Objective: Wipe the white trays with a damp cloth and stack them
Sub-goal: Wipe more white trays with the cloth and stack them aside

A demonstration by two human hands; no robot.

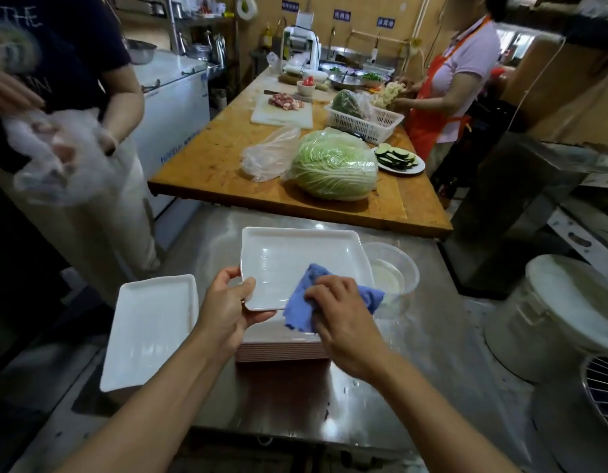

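Nearest to the camera are two bare forearms that reach forward over a steel tabletop [432,336]. The left hand [227,310] grips the near left corner of a white tray [295,257], with the thumb on top of the rim and the fingers curled under it. The tray is held tilted above a stack of trays [282,351], of which only the edges show under the hands. The right hand [343,312] has its fingers curled on a blue cloth [304,307] and presses it on the near right part of the tray, over its rim.

A second white tray [152,329] lies to the left, at the edge of the tabletop, apart from the stack. Just beside the held tray on the right stands a clear plastic bowl [394,271]; there seems to be liquid in it.

Behind is a wooden table [210,165] with a cabbage [333,165] in plastic wrap, a plate of sliced vegetables [399,158] and a white basket [364,121]. A person in an orange apron [428,107] stands at its right side. Another person at the left holds a plastic bag [60,155].
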